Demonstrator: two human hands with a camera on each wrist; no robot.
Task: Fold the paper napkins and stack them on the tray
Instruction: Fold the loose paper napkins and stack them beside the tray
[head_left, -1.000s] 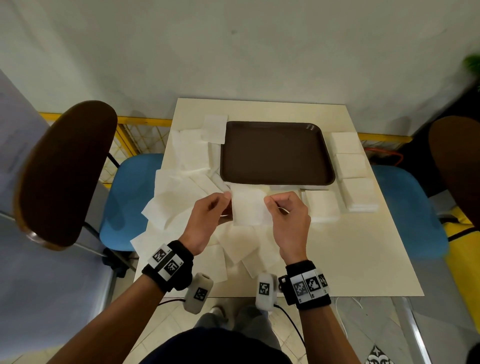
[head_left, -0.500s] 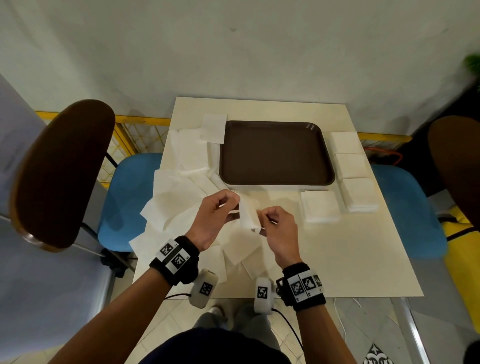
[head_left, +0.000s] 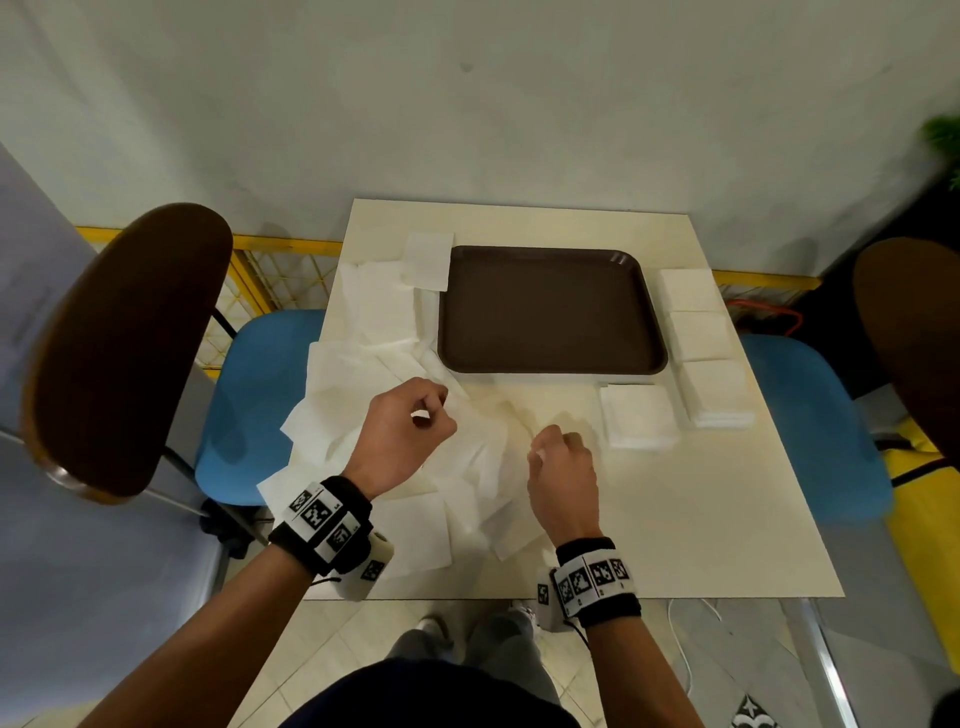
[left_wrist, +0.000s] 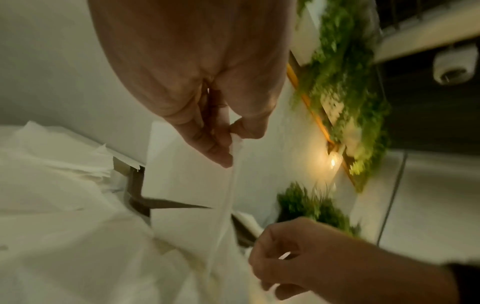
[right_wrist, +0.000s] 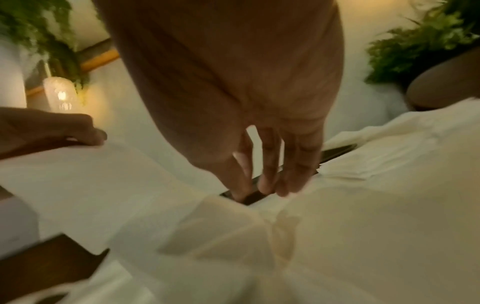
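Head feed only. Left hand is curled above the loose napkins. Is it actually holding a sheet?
Observer: Yes. The left wrist view shows the left hand pinching the top edge of one napkin between thumb and fingertips.
Operator: Right hand on the same sheet?
Observer: Seems so. In that view the napkin runs down to the curled fingers of the right hand. The right wrist view is too blurred to confirm.
Operator: Sheet flat or creased?
Observer: Creased. A fold line runs along it from one hand to the other.
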